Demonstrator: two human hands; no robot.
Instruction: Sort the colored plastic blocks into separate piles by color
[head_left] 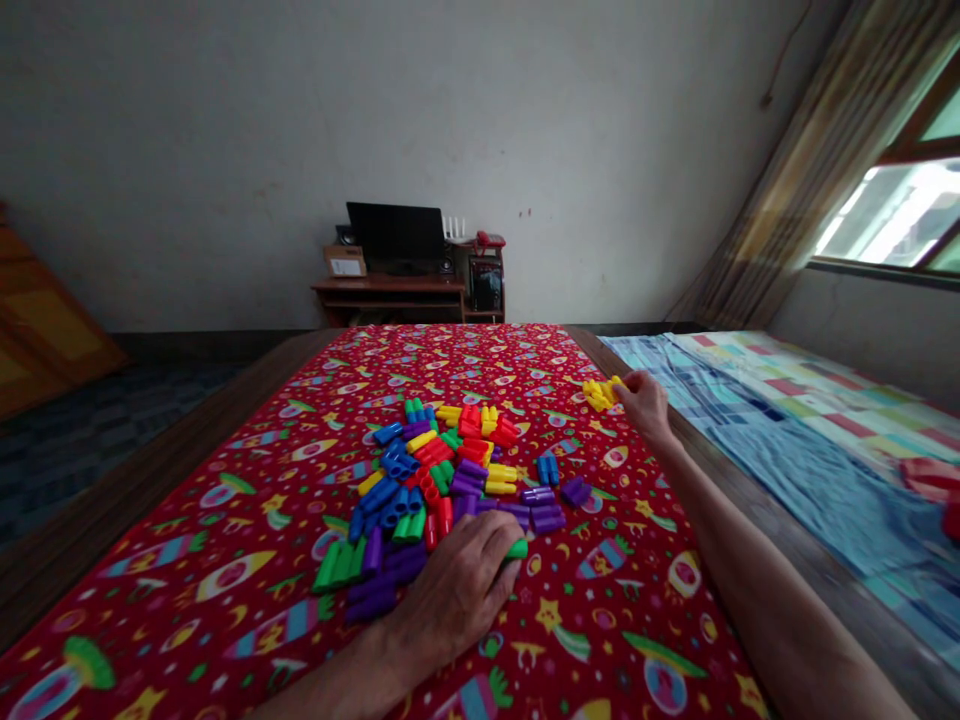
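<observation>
Closed around a green plastic tube block (517,549), my left hand (466,575) rests at the near edge of a loose pile; only the block's end shows past the fingers. My right hand (645,402) reaches to the far right edge of the cloth and pinches a yellow tube block at the side of a small yellow cluster (599,394). Beside my left hand lie purple blocks (373,595) and green blocks (341,565). The pile also holds blue blocks (397,459), red blocks (444,515) and yellow blocks (501,474). A blue block (547,470) lies apart on the right.
A red patterned cloth (247,620) covers the table, whose dark wooden edge (281,362) shows alongside. To the right is a bed with a checked cover (795,390). Against the wall, a desk (390,285) bears a monitor (396,235).
</observation>
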